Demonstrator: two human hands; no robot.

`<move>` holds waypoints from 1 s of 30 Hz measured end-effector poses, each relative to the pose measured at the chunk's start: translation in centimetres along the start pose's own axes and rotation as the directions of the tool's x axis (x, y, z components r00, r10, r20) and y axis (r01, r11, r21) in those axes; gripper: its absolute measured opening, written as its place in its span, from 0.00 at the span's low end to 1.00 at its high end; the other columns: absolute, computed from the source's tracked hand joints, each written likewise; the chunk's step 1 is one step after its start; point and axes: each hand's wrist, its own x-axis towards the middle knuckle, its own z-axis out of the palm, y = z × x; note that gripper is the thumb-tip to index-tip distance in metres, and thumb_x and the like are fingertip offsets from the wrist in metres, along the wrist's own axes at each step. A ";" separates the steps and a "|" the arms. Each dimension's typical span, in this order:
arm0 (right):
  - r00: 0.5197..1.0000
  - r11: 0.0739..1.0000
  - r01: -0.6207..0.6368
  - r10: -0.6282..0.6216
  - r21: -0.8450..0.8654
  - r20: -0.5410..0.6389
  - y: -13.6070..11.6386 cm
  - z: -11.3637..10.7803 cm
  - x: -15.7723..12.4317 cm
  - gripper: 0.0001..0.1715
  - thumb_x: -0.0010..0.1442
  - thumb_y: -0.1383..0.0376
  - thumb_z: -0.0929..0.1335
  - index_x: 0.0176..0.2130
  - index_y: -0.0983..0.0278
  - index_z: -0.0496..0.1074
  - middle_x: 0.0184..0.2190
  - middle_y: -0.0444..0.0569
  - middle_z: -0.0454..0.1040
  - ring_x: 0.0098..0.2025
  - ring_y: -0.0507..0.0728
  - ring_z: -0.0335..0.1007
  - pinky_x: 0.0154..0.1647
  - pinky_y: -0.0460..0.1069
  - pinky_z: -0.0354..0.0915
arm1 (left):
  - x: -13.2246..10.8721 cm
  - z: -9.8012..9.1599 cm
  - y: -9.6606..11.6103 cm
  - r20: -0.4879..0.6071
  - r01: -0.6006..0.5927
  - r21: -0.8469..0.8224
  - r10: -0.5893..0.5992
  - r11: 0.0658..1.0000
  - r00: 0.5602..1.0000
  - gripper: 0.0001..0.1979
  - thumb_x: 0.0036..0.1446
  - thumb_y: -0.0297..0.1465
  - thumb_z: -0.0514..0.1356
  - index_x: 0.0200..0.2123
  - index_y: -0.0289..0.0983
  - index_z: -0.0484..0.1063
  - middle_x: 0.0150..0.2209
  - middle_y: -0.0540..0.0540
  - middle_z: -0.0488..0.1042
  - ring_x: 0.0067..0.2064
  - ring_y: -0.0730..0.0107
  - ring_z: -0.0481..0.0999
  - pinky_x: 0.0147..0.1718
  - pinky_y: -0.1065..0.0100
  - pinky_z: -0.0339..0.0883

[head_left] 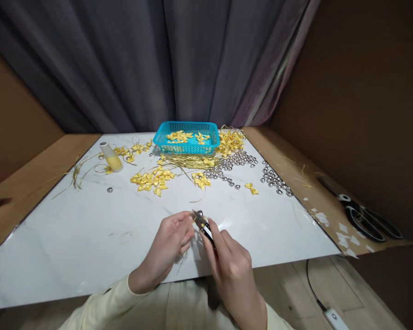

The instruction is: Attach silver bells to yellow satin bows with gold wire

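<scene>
Nearer us than the blue basket [187, 136], our left hand [168, 243] pinches a gold cord [194, 222], our right hand [232, 266] grips snips [203, 225]; trimming wants tautness.

My left hand [168, 243] and right hand [232, 268] are bare. I wear long sleeves in plain pale cream-yellow cloth. The left sleeve [99, 306] ends at the wrist in a slightly gathered cuff, with soft creases along the forearm. The right sleeve [279, 323] shows only as a thin strip behind the wrist, same colour. More pale cloth [182, 305] with long folds shows between my arms, below the near edge of the table [89, 238]; top or lap, can't tell. Nails too small to make out.
</scene>
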 end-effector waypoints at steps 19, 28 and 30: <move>0.533 0.278 -0.640 0.832 -0.717 -0.153 20.9 -9.9 0.2 0.28 0.62 0.53 0.58 0.46 0.70 0.75 0.26 0.63 0.72 0.24 0.64 0.67 0.19 0.50 0.51 | 0.3 -1.2 2.1 -0.126 -0.022 0.025 0.025 0.999 0.992 0.20 0.48 0.45 0.65 0.29 0.32 0.70 0.14 0.61 0.47 0.18 0.82 0.40 0.15 0.77 0.38; 0.820 0.631 -0.549 0.534 -0.548 -0.206 18.5 -8.2 0.4 0.31 0.63 0.51 0.56 0.38 0.72 0.74 0.29 0.63 0.72 0.32 0.65 0.69 0.27 0.54 0.60 | 0.2 -1.5 2.6 -0.118 -0.052 0.086 0.062 0.995 0.991 0.20 0.48 0.46 0.65 0.28 0.33 0.70 0.13 0.62 0.47 0.17 0.83 0.41 0.15 0.77 0.37; 0.860 0.828 -0.510 0.485 -0.231 -0.158 13.9 -6.6 1.9 0.28 0.61 0.50 0.60 0.45 0.70 0.69 0.30 0.58 0.73 0.28 0.59 0.68 0.23 0.50 0.61 | 0.2 -1.5 2.5 -0.101 -0.061 0.088 0.069 0.994 0.992 0.19 0.49 0.45 0.64 0.29 0.33 0.69 0.13 0.62 0.47 0.17 0.83 0.40 0.15 0.76 0.36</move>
